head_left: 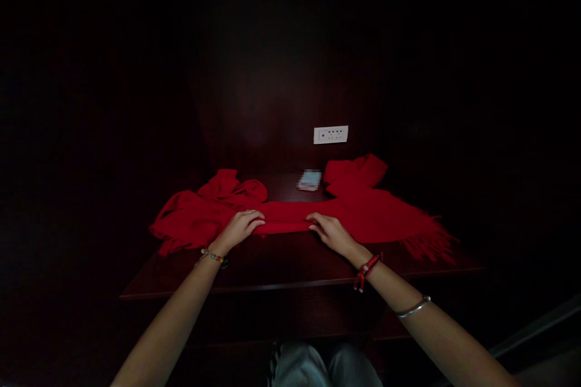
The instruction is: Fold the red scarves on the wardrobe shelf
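Note:
A red fringed scarf [385,211] lies across the dark table, its middle folded into a narrow band and both ends bunched or spread out at the sides. My left hand [240,227] grips the near edge of the band, thumb and fingers closed on the cloth. About a hand's length to the right, my right hand [329,231] pinches the same edge between thumb and fingers. Loose folds pile up beyond my left hand, and fringes hang out at the far left and right.
A pale, blurred flat object [310,180] rests behind the scarf. The dark wooden tabletop [281,263] ends in a straight front edge. On the wall behind is a white socket panel [331,135]. My knees [318,366] are below the table.

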Demonstrator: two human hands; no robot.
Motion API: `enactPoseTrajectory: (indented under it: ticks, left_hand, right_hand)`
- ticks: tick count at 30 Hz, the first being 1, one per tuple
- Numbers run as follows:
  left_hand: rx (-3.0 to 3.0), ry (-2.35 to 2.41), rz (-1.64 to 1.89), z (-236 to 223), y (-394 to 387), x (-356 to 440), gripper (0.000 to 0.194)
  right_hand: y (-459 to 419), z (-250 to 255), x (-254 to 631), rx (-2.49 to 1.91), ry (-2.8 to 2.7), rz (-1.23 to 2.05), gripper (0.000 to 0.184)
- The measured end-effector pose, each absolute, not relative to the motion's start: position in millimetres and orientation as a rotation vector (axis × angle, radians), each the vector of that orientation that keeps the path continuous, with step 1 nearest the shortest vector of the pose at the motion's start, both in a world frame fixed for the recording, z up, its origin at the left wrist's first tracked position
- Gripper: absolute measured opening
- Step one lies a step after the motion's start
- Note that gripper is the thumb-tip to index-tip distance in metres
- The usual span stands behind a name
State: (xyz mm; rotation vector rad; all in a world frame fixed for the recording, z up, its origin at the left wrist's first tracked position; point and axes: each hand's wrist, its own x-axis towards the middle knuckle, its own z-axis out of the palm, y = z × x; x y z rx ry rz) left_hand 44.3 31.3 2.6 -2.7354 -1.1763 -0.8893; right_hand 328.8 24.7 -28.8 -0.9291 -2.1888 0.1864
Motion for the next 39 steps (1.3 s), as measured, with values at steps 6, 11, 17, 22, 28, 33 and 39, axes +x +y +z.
enactPoseTrajectory:
  ticks: [6,11,17,22,28,33,39]
  left_hand:
    - [-2.712,-1.167,-0.742,1.0,28.1,48.7,0.025]
    - [-2.707,-1.185,-0.695,1.3,26.2,48.9,0.025]
    - [-2.836,-1.113,-0.79,5.9,19.6,53.0,0.021]
    - [-2.755,-1.15,-0.921,11.2,17.5,53.8,0.018]
    - [-2.75,-1.119,-0.821,9.7,16.6,52.0,0.022]
    - [-2.77,-1.1,-0.706,6.8,16.3,54.5,0.023]
    - [-2.72,-1.157,-0.64,11.0,14.4,53.1,0.022]
  right_hand:
    - [19.3,-18.8,316.8,-0.932,-2.312,-0.034,0.022]
    - [17.6,-15.7,287.0,-0.995,-2.421,-0.179,0.011]
    - [21.7,-19.8,284.2,-1.094,-2.377,-0.094,0.015]
    - [22.5,-22.3,291.9,-1.098,-2.353,-0.063,0.016]
    - [17.8,-16.3,286.9,-1.096,-2.3,-0.121,0.014]
    - [16.6,-14.7,278.8,-0.925,-2.307,-0.149,0.014]
    - [21.4,-20.6,282.1,-0.944,-2.273,-0.093,0.014]
